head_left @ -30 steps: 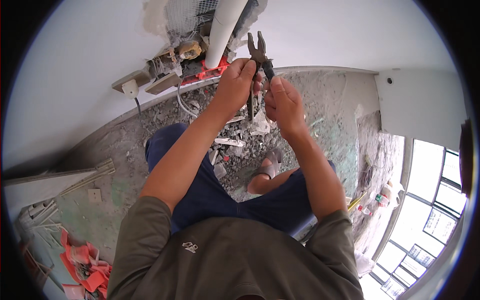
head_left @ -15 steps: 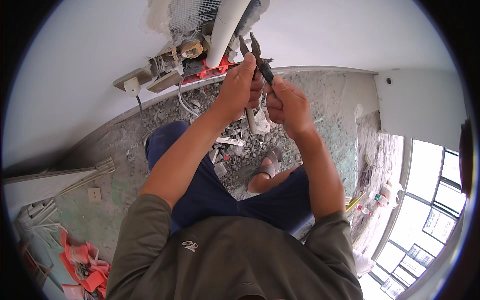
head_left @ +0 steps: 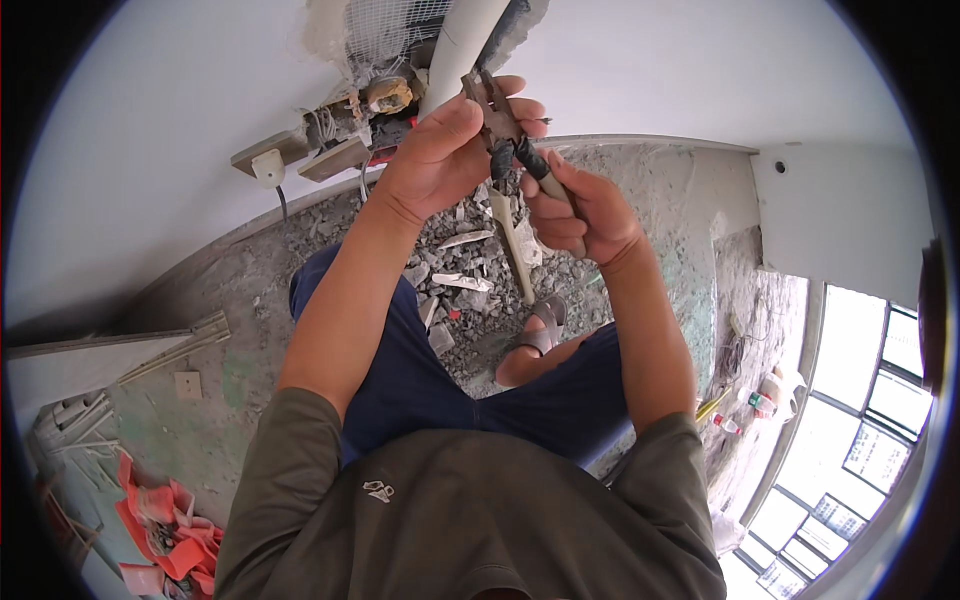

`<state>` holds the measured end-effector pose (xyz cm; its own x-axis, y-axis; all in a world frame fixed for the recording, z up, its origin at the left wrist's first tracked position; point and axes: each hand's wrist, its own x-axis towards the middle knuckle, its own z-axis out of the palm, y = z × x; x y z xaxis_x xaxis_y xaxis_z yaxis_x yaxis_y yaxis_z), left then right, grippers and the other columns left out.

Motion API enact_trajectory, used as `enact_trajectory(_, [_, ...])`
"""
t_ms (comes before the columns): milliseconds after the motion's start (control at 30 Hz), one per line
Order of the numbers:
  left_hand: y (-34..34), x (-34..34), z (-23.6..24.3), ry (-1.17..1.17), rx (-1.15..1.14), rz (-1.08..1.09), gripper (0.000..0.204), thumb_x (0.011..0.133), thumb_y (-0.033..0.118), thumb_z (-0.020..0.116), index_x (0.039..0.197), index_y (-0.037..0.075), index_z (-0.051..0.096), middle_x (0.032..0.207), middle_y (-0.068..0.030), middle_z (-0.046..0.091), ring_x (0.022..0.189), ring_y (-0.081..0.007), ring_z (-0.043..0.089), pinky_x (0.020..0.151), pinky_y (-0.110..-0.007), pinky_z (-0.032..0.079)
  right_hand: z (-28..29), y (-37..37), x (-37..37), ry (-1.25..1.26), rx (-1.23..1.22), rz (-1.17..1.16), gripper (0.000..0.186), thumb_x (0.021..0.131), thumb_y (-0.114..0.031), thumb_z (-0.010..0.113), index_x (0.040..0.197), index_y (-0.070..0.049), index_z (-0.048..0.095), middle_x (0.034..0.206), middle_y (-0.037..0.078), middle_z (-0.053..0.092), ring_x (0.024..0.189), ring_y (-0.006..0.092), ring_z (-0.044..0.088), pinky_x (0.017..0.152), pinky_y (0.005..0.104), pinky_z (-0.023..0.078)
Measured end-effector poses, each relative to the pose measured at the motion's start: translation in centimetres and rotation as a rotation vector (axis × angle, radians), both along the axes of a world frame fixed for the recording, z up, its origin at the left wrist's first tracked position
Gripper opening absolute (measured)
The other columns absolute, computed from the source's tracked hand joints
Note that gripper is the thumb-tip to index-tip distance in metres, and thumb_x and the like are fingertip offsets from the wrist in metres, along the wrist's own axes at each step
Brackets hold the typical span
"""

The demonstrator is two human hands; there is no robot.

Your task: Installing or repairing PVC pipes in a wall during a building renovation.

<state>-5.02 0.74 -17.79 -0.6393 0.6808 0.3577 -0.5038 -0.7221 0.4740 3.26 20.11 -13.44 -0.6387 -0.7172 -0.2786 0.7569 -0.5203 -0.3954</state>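
In front of the wall I hold a pair of pliers [head_left: 502,128] between both hands. Its metal head is worn and brown, with black tape wrapped around the tops of the handles. My left hand [head_left: 432,158] pinches the head, thumb on the near side and fingers behind it. My right hand [head_left: 592,212] is closed around the right handle. The other handle, pale and slim, hangs free and points down toward my sandalled foot [head_left: 540,335]. Behind the pliers a white pipe [head_left: 465,45] rises along the broken wall.
Broken rubble [head_left: 455,265] covers the floor between my legs. Left of the pipe, an opened wall patch shows mesh [head_left: 385,35], loose wires and a socket with a white plug [head_left: 268,168]. Red plastic sheeting [head_left: 175,530] lies at lower left. Bottles [head_left: 760,403] stand near the window at right.
My left hand has shifted from a handle up to the pliers' head. The left handle now hangs free, while my right hand keeps its handle, a little lower.
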Motion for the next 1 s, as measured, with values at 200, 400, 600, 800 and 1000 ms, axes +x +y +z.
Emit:
enact_trajectory(200, [0.7, -0.2, -1.4, -0.035, -0.065, 0.196, 0.011, 0.096, 0.012, 0.061, 0.106, 0.010, 0.057, 0.102, -0.0044, 0.066, 0.104, -0.0224, 0.064, 0.091, -0.037, 0.053, 0.4, -2.0, 0.5, 0.914, 1.549, -0.406, 0.039, 0.100, -0.037, 0.052, 0.117, -0.003, 0.063, 0.103, 0.006, 0.064, 0.101, 0.0210, 0.060, 0.090, 0.0336, 0.046])
enact_trajectory(400, [0.4, 1.0, 0.2, 0.016, -0.561, 0.368, 0.024, 0.099, 0.031, 0.056, 0.107, 0.009, 0.057, 0.093, -0.0049, 0.067, 0.085, -0.0137, 0.065, 0.077, -0.030, 0.054, 1.2, -3.7, 0.5, 0.431, 1.141, -0.264, 0.031, 0.102, -0.030, 0.048, 0.101, -0.002, 0.061, 0.065, -0.003, 0.048, 0.053, 0.0063, 0.043, 0.049, 0.0227, 0.037])
enact_trajectory(600, [0.6, 2.5, 1.2, -0.077, -0.680, 0.130, 0.036, 0.101, 0.041, 0.051, 0.108, 0.007, 0.059, 0.081, -0.0026, 0.062, 0.065, -0.0106, 0.059, 0.053, -0.026, 0.049, 2.4, -1.9, 0.1, 0.060, 0.689, -0.269, 0.037, 0.104, -0.036, 0.040, 0.101, -0.002, 0.055, 0.062, -0.004, 0.041, 0.047, 0.0062, 0.033, 0.044, 0.0233, 0.030])
enact_trajectory(800, [1.0, 2.9, 1.2, -0.128, -0.751, 0.324, 0.034, 0.100, 0.038, 0.052, 0.095, 0.005, 0.059, 0.067, -0.0010, 0.055, 0.049, -0.0088, 0.050, 0.040, -0.025, 0.040, 1.4, -2.8, -0.6, 0.066, 0.566, -0.188, 0.033, 0.104, -0.036, 0.042, 0.100, -0.005, 0.054, 0.062, -0.001, 0.047, 0.048, 0.0088, 0.035, 0.045, 0.0256, 0.031])
enact_trajectory(1000, [1.6, 2.8, 1.7, -0.203, -0.862, 0.509, 0.031, 0.099, 0.034, 0.055, 0.087, 0.005, 0.059, 0.061, 0.0013, 0.050, 0.043, -0.0077, 0.043, 0.037, -0.025, 0.033, -1.7, -5.2, -0.8, 1.019, 1.711, -0.403, 0.028, 0.103, -0.034, 0.046, 0.102, -0.007, 0.055, 0.062, -0.003, 0.046, 0.050, 0.0088, 0.041, 0.046, 0.0245, 0.036])
